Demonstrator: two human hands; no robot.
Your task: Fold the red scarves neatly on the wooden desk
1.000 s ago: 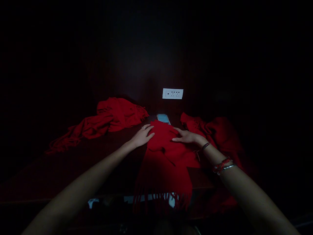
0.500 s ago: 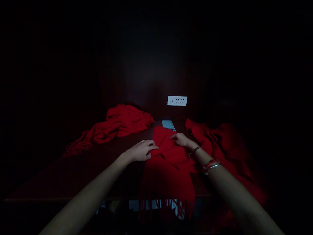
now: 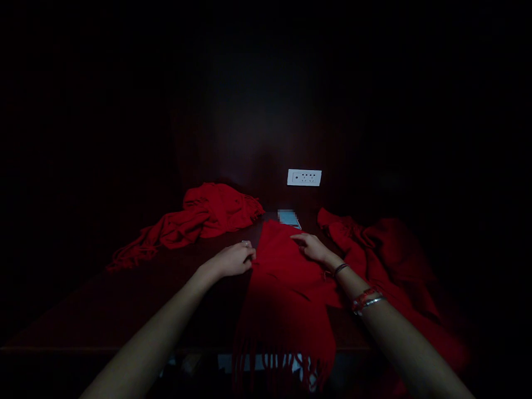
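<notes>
A red fringed scarf [image 3: 286, 299] lies flat on the dark tabletop, its fringe hanging over the front edge. At the scarf's left border is my left hand [image 3: 236, 258], fingers curled and closed on the cloth edge. My right hand [image 3: 311, 246] rests on the upper right part of the scarf, with its index finger stretched out over the cloth and the other fingers partly bent. Small folds run across the cloth between the hands. A white tag thread shows beside my right wrist.
A second red scarf [image 3: 211, 208] lies bunched at the back left. More crumpled red cloth [image 3: 374, 244] spreads along the right side. Behind the flat scarf is a light-blue flat item [image 3: 290, 218], partly blurred. A white wall socket [image 3: 304, 177] sits above it.
My left hand has drawn back left from on top of the scarf to its border, fingers now curled in. The right hand stays at about the same place on the cloth. The view has tilted slightly.
</notes>
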